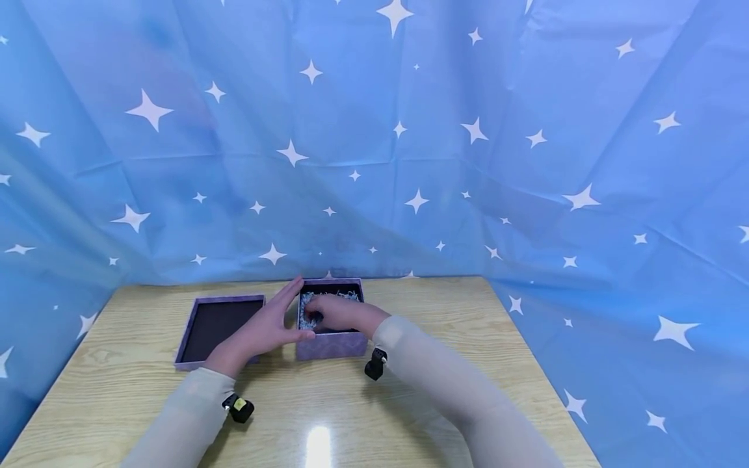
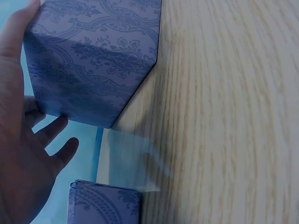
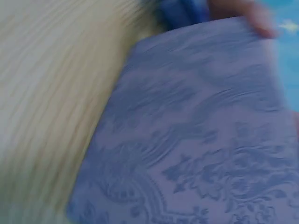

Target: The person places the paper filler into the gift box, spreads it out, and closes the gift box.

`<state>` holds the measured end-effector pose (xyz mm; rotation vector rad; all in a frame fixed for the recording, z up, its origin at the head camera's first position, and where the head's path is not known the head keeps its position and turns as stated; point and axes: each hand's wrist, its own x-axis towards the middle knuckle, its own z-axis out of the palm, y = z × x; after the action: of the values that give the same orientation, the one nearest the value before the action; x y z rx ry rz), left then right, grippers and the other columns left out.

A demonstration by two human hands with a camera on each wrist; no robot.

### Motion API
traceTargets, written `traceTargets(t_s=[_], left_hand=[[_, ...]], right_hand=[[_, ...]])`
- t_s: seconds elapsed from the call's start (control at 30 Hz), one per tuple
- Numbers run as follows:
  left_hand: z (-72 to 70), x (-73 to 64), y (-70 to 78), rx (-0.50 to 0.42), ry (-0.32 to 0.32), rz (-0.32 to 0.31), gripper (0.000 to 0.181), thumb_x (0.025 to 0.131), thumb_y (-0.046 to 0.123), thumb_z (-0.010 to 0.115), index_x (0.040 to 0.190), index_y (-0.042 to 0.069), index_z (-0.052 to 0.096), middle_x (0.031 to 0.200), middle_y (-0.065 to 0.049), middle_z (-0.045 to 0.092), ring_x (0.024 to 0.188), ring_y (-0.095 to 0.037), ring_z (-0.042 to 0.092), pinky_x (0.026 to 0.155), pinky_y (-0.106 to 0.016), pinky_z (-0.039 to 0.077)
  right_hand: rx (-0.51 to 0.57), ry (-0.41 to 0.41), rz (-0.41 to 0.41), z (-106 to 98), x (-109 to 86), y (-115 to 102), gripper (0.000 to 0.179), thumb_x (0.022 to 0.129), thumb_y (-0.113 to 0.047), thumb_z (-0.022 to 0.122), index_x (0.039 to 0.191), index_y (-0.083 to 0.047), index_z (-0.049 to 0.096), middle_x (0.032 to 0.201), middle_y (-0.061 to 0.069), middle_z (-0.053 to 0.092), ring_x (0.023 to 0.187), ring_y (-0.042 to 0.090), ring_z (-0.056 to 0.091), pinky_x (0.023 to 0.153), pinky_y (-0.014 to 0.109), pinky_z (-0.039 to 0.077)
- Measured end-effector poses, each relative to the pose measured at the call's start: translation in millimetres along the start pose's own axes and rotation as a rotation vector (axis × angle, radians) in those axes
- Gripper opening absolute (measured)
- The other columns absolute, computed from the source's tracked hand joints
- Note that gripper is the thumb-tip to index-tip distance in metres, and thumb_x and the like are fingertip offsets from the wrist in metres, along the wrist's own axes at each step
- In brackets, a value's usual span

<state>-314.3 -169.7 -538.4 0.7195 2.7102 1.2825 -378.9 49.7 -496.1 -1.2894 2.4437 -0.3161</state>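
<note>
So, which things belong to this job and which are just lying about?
In the job:
- patterned purple box
- blue shredded paper inside it
- left hand, right hand
- probably the shallow matching lid

Just around:
- wooden table
- starry backdrop
- wrist cameras

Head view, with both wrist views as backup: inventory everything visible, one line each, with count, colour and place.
box: 1, purple patterned outside, black inside, open on the table
shredded filling: 1 batch, pale blue, inside the box
lid: 1, purple rim, black inside facing up, left of the box
table: 1, light wood, under box and lid
backdrop: 1, blue with white stars, behind the table
wrist cameras: 2, black, one per wrist
sleeves: 2, pale grey, on both forearms
left hand: 1, bare, touching the box's left side
right hand: 1, bare, reaching into the box, fingertips unclear
</note>
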Motion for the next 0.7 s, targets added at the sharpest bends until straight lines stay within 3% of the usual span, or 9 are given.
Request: traceTargets(t_s=[0.17, 0.33, 0.53, 0.63, 0.7], left_hand=[[0.5, 0.9, 1.4, -0.003, -0.001, 0.003, 0.121, 0.093, 0.056, 0.088, 0.18, 0.028, 0.008, 0.186, -0.001, 0.002, 0.168, -0.041, 0.015, 0.125, -0.075, 0.027], [0.2, 2.5, 2.3, -0.004, 0.001, 0.011, 0.121, 0.093, 0.056, 0.088, 0.18, 0.027, 0.009, 0.187, -0.005, 0.005, 0.167, -0.041, 0.018, 0.125, -0.073, 0.029], [0.0, 3.0, 1.5, -0.013, -0.004, 0.001, 0.123, 0.093, 0.055, 0.089, 0.181, 0.026, 0.008, 0.186, -0.01, 0.004, 0.167, -0.043, 0.02, 0.122, -0.072, 0.034], [0.3, 2.3, 0.1, -0.01, 0.004, 0.003, 0.123, 0.093, 0.057, 0.088, 0.181, 0.025, 0.008, 0.186, -0.01, 0.005, 0.166, -0.044, 0.021, 0.122, -0.073, 0.035], [1.4, 2.4, -1.9, 0.001, 0.011, 0.008, 0.123, 0.092, 0.058, 0.088, 0.181, 0.025, 0.009, 0.186, -0.009, 0.005, 0.166, -0.044, 0.022, 0.122, -0.073, 0.034]], right_hand=[[0.027, -0.024, 0.003, 4.3, 4.6, 2.6, 0.011, 0.106, -0.02, 0.079, 0.108, -0.012, 0.072, 0.105, -0.004, 0.067, 0.092, 0.01, 0.06, 0.084, 0.027, 0.05], [0.058, -0.016, 0.011, -4.7, -2.0, 3.8, 0.014, 0.105, -0.02, 0.08, 0.117, -0.013, 0.076, 0.112, -0.005, 0.071, 0.101, 0.007, 0.064, 0.09, 0.025, 0.053], [0.24, 0.065, 0.023, -25.9, -15.1, -0.1, 0.015, 0.102, -0.011, 0.084, 0.115, -0.011, 0.078, 0.102, -0.002, 0.073, 0.092, 0.014, 0.068, 0.082, 0.028, 0.056], [0.318, 0.011, 0.002, -25.1, -15.2, -0.3, 0.012, 0.103, -0.009, 0.081, 0.113, -0.009, 0.077, 0.099, 0.002, 0.073, 0.087, 0.015, 0.067, 0.079, 0.028, 0.056], [0.316, -0.049, -0.004, -19.3, -12.8, 0.9, 0.009, 0.104, -0.008, 0.079, 0.112, -0.011, 0.076, 0.098, 0.001, 0.072, 0.085, 0.011, 0.065, 0.078, 0.025, 0.055]])
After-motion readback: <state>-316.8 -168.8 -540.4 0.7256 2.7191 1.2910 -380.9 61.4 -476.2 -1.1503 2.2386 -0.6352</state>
